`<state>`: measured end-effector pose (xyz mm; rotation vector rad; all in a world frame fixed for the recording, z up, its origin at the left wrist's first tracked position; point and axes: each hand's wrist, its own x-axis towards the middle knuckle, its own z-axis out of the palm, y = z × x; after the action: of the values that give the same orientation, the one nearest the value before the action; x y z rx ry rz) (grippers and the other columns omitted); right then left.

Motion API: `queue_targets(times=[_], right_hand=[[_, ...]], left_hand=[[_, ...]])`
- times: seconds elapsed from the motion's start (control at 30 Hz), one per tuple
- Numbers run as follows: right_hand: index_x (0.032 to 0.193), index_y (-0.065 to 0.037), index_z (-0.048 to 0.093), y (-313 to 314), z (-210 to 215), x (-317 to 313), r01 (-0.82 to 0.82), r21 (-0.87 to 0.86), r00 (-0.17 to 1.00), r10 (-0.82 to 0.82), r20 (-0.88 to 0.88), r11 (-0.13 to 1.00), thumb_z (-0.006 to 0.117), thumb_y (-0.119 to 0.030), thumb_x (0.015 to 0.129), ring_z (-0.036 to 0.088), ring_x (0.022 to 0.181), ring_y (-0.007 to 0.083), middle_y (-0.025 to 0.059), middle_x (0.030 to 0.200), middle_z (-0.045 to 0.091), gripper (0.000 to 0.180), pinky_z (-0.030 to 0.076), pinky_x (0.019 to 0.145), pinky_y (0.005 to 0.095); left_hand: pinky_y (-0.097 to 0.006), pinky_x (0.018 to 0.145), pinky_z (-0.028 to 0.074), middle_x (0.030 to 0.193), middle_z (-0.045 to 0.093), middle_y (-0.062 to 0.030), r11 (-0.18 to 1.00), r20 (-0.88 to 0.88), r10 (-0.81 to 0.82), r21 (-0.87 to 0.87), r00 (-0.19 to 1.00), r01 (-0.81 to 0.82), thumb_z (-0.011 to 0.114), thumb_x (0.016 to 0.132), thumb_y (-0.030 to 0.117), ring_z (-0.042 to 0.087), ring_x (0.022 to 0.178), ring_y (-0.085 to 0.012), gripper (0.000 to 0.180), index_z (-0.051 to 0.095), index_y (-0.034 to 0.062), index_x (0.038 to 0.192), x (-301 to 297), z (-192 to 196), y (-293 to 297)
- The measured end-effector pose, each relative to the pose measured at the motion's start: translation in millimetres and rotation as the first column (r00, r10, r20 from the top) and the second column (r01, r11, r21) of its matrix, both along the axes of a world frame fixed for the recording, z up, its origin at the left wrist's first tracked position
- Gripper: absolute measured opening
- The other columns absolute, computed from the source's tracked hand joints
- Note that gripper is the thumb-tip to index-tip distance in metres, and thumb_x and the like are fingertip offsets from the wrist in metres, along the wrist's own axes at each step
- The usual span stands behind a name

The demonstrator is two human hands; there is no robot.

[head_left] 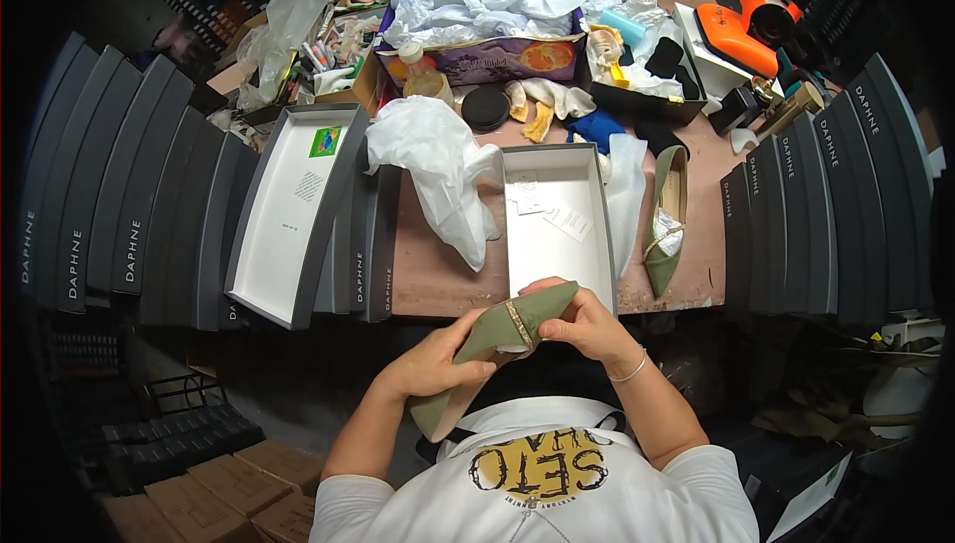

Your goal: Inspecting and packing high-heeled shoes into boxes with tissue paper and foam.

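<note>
I hold an olive-green pointed shoe [497,339] with a gold strap across it, close to my chest. My left hand [433,364] grips its heel end from below. My right hand [582,324] pinches the toe end near the strap. Just beyond my hands an open white shoe box [555,245] lies on the brown table, with small paper slips inside. The matching olive shoe [667,225] lies on the table to the right of the box, with white paper stuffed in it. Crumpled white tissue paper [438,170] hangs over the box's left corner.
An upturned box lid [293,210] leans at the left. Rows of dark shoe boxes [109,195] stand at the left, and more dark shoe boxes [836,195] stand at the right. The far table holds a purple carton [497,56] of paper, a bottle [423,71], an orange tool [741,31] and clutter.
</note>
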<state>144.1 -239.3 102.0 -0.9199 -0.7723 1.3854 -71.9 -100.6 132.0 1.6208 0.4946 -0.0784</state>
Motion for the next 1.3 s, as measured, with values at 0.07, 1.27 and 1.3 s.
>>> queue_targets(times=[0.07, 1.27, 1.3], right_hand=[[0.128, -0.001, 0.05, -3, -5, -2, 0.113, -0.088, 0.991, -0.119, -0.067, 0.99, 0.075, -0.018, 0.086, 0.059, 0.105, 0.0152, 0.0064, 0.114, 0.061, 0.051, 0.051, 0.09, 0.0313], [0.132, 0.001, 0.05, -24, 18, -7, 0.149, -0.114, 0.891, -0.084, 0.446, 0.982, 0.068, -0.019, 0.091, 0.06, 0.098, 0.0142, 0.0095, 0.112, 0.064, 0.049, 0.049, 0.085, 0.0267], [0.127, 0.001, 0.053, -18, 25, -1, 0.139, -0.162, 0.941, -0.079, 0.33, 0.977, 0.067, -0.02, 0.092, 0.06, 0.091, 0.0116, 0.007, 0.105, 0.063, 0.043, 0.051, 0.077, 0.0245]], left_hand=[[-0.038, 0.092, 0.049, 0.123, 0.056, -0.0182, 0.878, 0.009, 0.166, 0.453, 0.986, -0.152, 0.075, 0.079, 0.022, 0.06, 0.104, -0.0302, 0.073, 0.04, 0.002, 0.139, 10, 39, 0], [-0.038, 0.084, 0.049, 0.105, 0.062, -0.014, 0.784, 0.225, 0.181, 0.555, 0.957, -0.279, 0.082, 0.068, 0.011, 0.059, 0.098, -0.0319, 0.049, 0.063, -0.0011, 0.111, 17, 29, -29], [-0.039, 0.087, 0.048, 0.108, 0.061, -0.0147, 0.687, 0.265, 0.133, 0.67, 0.955, -0.281, 0.082, 0.067, 0.011, 0.059, 0.101, -0.0333, 0.052, 0.063, 0.0, 0.114, 14, 39, -20]])
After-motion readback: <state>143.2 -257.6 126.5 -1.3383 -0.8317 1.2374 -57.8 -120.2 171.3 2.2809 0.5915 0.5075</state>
